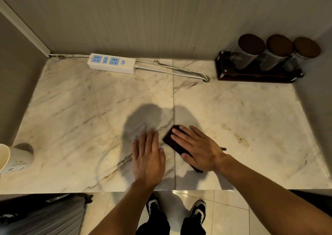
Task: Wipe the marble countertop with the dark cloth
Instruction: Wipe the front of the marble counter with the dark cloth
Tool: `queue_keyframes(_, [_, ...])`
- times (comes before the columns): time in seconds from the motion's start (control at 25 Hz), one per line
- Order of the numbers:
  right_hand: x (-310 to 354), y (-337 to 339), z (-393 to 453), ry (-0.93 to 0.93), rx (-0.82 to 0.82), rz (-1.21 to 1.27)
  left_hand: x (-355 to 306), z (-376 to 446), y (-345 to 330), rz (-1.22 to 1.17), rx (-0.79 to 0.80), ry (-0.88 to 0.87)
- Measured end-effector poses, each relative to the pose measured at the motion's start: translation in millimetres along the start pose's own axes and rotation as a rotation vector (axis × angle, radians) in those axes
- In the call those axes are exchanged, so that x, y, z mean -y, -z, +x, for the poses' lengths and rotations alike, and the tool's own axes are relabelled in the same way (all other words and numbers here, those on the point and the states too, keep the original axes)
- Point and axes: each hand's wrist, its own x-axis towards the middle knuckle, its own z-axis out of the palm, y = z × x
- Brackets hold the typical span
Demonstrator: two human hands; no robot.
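The marble countertop (89,109) fills the middle of the view, pale with grey and brown veins. A dark folded cloth (170,138) lies on it just right of the centre seam, near the front edge. My right hand (195,147) presses flat on the cloth, fingers spread, covering most of it; one corner pokes out below the palm. My left hand (149,155) rests flat on the bare marble just left of the cloth, fingers together, holding nothing.
A white power strip (111,63) with its cable lies along the back wall. A dark rack (255,75) with three lidded jars stands in the back right corner. A paper cup (12,158) lies at the left edge. Brown stains (240,139) mark the right side.
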Motion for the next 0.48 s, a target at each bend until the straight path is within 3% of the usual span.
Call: queue_keyframes(0.48, [-56.3, 18.0, 64.2, -0.141, -0.023, -0.006, -3.4, 4.2, 0.1, 0.072, 0.035, 0.024])
